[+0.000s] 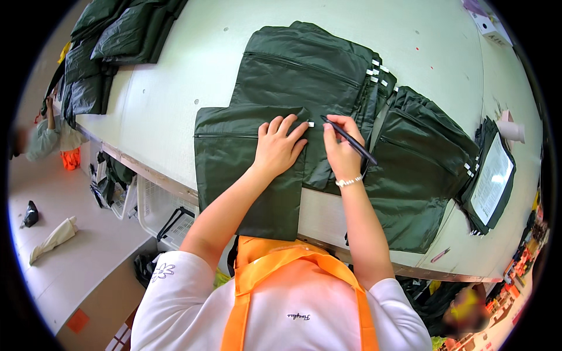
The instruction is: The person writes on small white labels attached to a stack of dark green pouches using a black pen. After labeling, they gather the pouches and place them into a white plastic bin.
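Under my left hand (278,146) lies a dark green fabric piece (275,205) with a zip across its upper part. The hand rests flat on it, fingers spread, close to a small white tag (311,124) at the piece's right edge. My right hand (341,157) grips a black pen (358,144), one end of it near that tag. Behind both hands is a stack of similar zipped green pieces (298,67) with several white tags along its right edge. Another fanned stack of green pieces (415,158) lies to the right of my right hand.
A printed sheet (493,175) on dark fabric, a paper roll (510,131) and a white box (490,29) line the table's right side. A small pinkish tool (440,255) lies near the front edge. Dark green bundles (126,35) are piled far left. People (44,140) are nearby.
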A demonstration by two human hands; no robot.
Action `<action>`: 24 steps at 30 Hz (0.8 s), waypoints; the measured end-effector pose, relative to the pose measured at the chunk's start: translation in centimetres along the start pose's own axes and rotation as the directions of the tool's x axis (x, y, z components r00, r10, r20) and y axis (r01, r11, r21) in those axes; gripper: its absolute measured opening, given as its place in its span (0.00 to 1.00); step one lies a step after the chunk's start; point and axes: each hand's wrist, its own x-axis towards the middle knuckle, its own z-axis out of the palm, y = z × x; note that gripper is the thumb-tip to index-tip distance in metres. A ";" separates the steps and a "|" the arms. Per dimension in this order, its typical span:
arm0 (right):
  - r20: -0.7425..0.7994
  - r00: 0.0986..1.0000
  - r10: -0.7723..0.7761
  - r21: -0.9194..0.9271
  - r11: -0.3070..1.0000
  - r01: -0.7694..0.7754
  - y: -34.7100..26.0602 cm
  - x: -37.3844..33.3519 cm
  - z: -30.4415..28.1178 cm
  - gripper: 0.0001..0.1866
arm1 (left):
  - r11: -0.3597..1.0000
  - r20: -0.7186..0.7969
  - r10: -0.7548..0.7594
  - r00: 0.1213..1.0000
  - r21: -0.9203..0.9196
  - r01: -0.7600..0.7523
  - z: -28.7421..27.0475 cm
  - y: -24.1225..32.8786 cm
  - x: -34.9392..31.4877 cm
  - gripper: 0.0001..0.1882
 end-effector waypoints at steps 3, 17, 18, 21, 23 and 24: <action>-0.043 0.998 -0.035 -0.063 0.997 0.032 2.0 0.5 2.1 0.06 | 1.000 -0.035 0.016 0.999 -0.010 -0.016 0.4 -0.5 0.0 0.19; -0.041 0.987 -0.155 -0.203 0.968 0.144 4.2 -0.1 2.3 0.08 | 0.999 -0.066 0.032 0.997 0.014 -0.031 1.1 -0.7 0.0 0.17; -0.039 0.987 -0.154 -0.202 0.969 0.143 4.2 -0.1 2.3 0.08 | 0.999 -0.070 0.031 0.997 0.010 -0.030 1.1 -0.7 0.0 0.17; -0.034 0.987 -0.155 -0.193 0.970 0.146 4.1 -0.1 2.3 0.08 | 1.000 -0.064 0.011 0.998 -0.014 -0.012 1.2 -0.9 -0.1 0.17; -0.028 0.986 -0.164 -0.181 0.971 0.157 4.1 0.0 2.3 0.08 | 1.000 -0.061 0.011 0.998 -0.023 -0.013 1.2 -0.9 -0.1 0.17; -0.018 0.987 -0.159 -0.187 0.970 0.153 4.2 0.0 2.3 0.08 | 1.000 -0.060 0.012 0.998 -0.027 -0.013 1.2 -0.9 -0.1 0.17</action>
